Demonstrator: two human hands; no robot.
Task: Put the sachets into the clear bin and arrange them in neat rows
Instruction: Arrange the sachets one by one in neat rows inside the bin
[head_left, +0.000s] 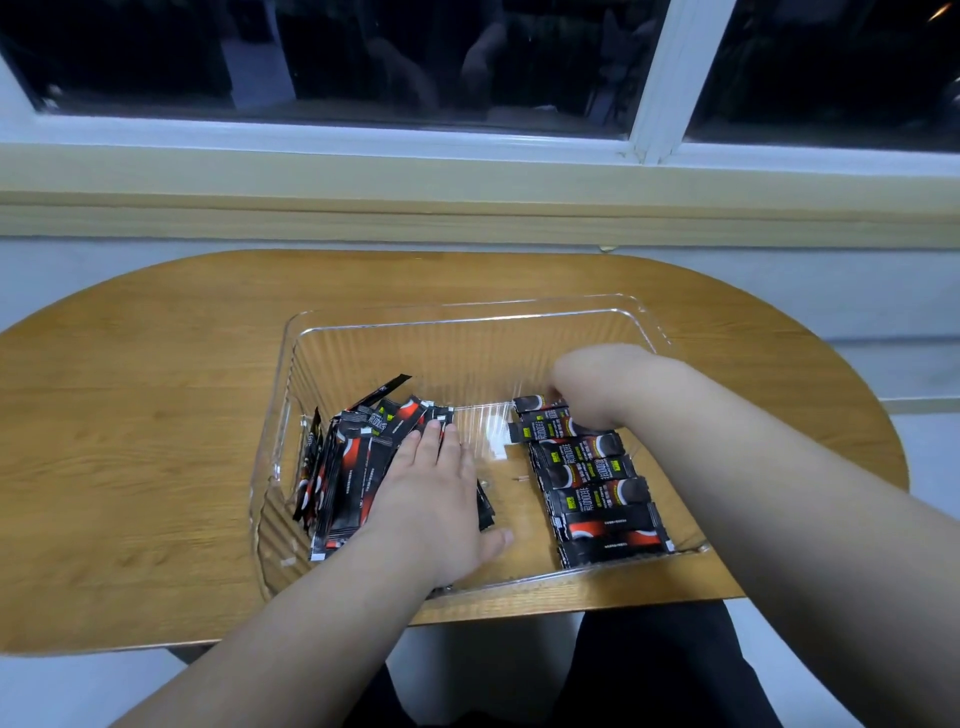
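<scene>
A clear plastic bin (457, 317) stands on the wooden table. Inside it on the left lies a loose heap of black and red sachets (348, 467). My left hand (436, 488) rests flat on that heap, fingers straight. On the right side of the bin a row of black sachets (592, 488) lies stacked one behind another. My right hand (582, 379) reaches down at the far end of that row. Its fingers are bent downward and hidden behind the wrist, touching the farthest sachets.
The oval wooden table (156, 395) stands against a wall under a window sill (363, 182). The bin sits close to the table's near edge (571, 608). Between the two groups of sachets the bin's floor (498, 467) shows through.
</scene>
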